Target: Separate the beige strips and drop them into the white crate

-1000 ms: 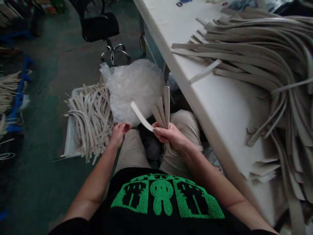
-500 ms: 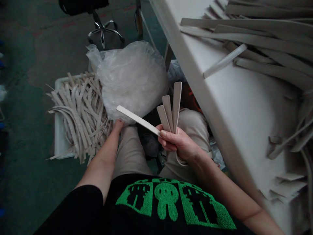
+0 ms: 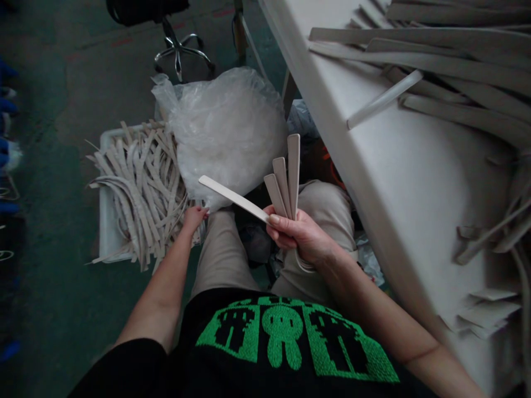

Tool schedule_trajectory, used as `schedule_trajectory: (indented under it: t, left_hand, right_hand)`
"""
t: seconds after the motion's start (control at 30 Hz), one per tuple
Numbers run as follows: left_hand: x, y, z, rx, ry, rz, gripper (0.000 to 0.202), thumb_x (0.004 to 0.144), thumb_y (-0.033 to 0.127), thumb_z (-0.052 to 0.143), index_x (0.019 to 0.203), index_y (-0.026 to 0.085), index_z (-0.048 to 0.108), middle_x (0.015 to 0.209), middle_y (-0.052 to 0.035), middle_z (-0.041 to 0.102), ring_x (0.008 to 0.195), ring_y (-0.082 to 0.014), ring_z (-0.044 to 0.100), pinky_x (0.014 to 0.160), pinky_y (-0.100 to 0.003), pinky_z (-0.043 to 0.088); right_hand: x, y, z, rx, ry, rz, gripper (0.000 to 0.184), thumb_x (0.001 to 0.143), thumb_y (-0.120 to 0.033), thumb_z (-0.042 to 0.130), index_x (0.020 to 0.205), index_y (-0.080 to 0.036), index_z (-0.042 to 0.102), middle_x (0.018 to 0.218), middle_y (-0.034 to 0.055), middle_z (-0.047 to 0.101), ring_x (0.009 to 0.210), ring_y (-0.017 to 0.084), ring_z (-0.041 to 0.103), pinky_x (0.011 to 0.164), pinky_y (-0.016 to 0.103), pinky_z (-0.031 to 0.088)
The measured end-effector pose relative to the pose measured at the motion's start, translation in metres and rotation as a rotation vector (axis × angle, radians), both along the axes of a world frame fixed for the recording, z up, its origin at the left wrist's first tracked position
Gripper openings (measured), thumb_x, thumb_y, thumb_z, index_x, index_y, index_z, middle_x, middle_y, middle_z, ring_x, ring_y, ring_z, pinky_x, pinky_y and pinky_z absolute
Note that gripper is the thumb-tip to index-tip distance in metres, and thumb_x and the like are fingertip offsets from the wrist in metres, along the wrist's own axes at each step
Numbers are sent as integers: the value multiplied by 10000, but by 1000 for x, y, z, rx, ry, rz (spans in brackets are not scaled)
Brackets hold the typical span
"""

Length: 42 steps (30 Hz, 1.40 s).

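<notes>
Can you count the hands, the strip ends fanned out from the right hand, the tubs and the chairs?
Hands: 2 (left hand, right hand)
Strip ends: 4 (1 pale strip end, 3 greyer strip ends)
White tub: 1
Black chair: 1
Total: 8

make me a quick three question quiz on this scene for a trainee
1. Which hand holds the fanned strips?
2. True or false: long strips lie on the table.
3. What does the white tub hold? a) bottles b) beige strips c) screws

Key: 1. The right hand. 2. True. 3. b.
</notes>
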State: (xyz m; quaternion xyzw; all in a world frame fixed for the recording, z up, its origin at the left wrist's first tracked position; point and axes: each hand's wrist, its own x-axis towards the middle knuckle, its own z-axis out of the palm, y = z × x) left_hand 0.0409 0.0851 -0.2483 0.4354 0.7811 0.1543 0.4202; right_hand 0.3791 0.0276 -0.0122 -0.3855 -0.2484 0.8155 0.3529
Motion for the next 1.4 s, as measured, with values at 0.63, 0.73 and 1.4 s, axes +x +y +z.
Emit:
schedule_trajectory:
  t: [0.63,0.73,1.4]
  left_hand:
    - [13,-145,149,141,-432,295,331,608,472,791,595,201,602,576,4,585,531,-138,521,563,-269,462]
    - [25,-159,156,193,-375,242,302,623,444,796,584,207,612,571,7,589,564,-148,535,607,-277,469]
    - [71,-168,130,249,-610,105,255,726,398,763,815,190,643,777,6,701,753,-167,667,793,-299,519]
  right_hand:
    - [-57,-2,-25,35,-287,146,132,851,-281,638,828,-152,619,641,12,696,388,56,319,349,195,235]
    - [-82,-10,-37,-8,-333,220,61,874,-212,627,846,-158,625,752,42,753,393,61,326,351,210,255]
    - [-137,-11,-82,-104,-437,379,145,856,-140,726,804,-151,591,512,-81,491,376,43,328,338,185,221]
